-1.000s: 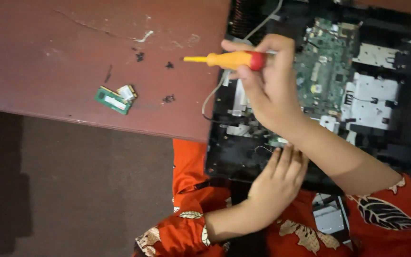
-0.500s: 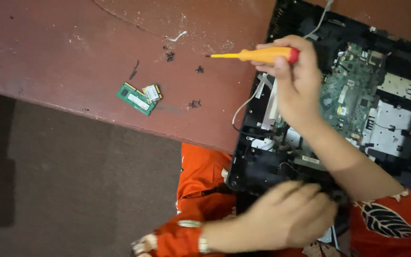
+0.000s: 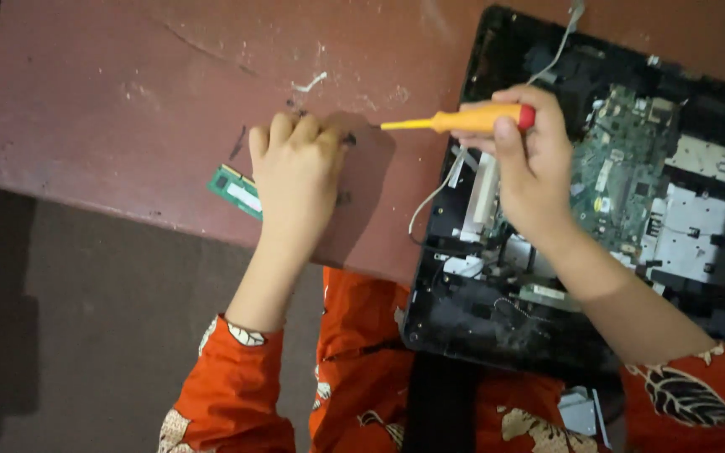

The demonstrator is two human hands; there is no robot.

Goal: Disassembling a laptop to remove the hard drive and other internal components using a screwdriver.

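Head view: right hand (image 3: 530,172) holds yellow screwdriver (image 3: 463,120) over opened laptop (image 3: 631,210)

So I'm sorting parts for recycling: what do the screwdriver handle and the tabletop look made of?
The screwdriver handle looks like smooth yellow plastic with a red cap; its even gloss suggests so. The tabletop looks like reddish-brown painted wood or laminate, matte, scratched and chipped pale in spots.
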